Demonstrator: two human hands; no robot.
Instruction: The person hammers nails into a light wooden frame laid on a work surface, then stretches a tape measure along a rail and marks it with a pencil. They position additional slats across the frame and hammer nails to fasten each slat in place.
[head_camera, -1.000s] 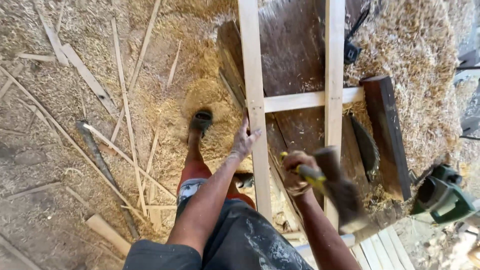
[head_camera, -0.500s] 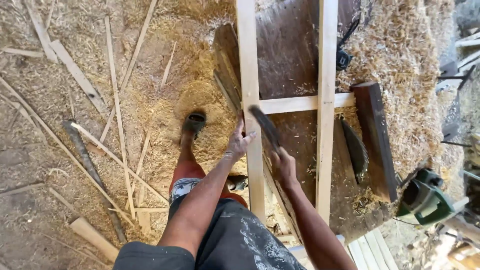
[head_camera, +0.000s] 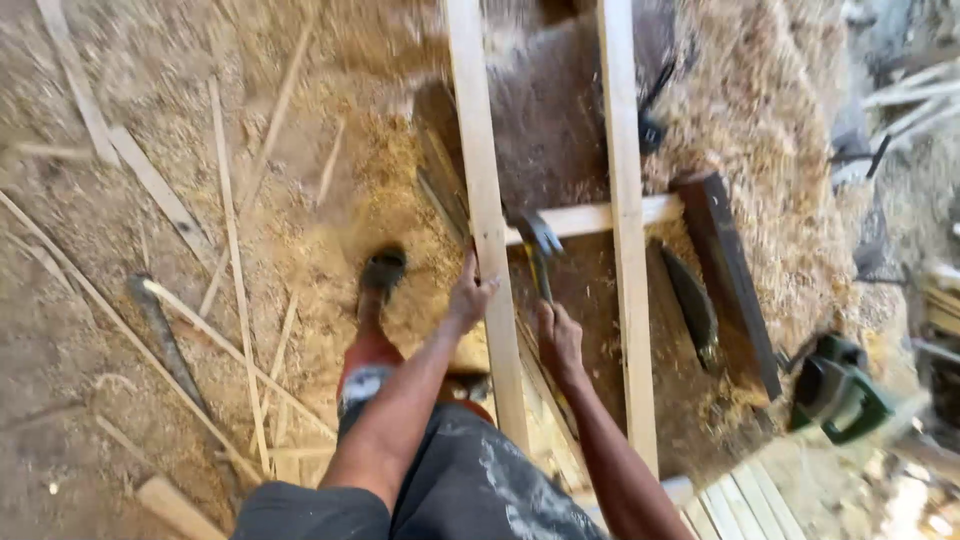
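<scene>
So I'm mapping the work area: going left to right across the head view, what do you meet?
Dark stick on the ground → left hand → hammer → right wooden rail → dark plank → green power tool.

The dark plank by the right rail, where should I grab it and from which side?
Probably at its near end, from the right. The plank is long and narrow, lying along the right rail. Its far end butts the crosspiece and a curved blade lies along its left side, while its right side is open sawdust.
</scene>
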